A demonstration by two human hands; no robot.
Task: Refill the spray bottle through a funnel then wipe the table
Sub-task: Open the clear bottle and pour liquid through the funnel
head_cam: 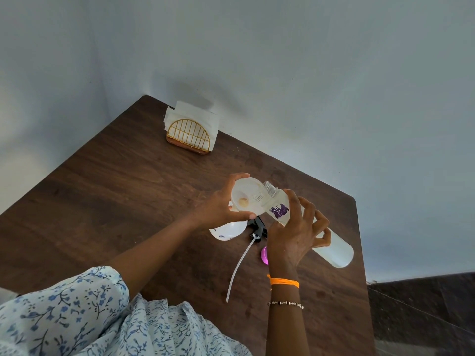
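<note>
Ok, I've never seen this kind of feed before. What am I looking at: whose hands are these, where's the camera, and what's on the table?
There is no machine here: a person wears one camera on the head, looking down at their own bare hands. The left hand grips a white funnel. The right hand holds a tilted refill bottle, its open mouth at the funnel. On the brown table lie the sprayer head with its dip tube, a pink cap and a napkin holder. The spray bottle is mostly hidden under the left hand.
</note>
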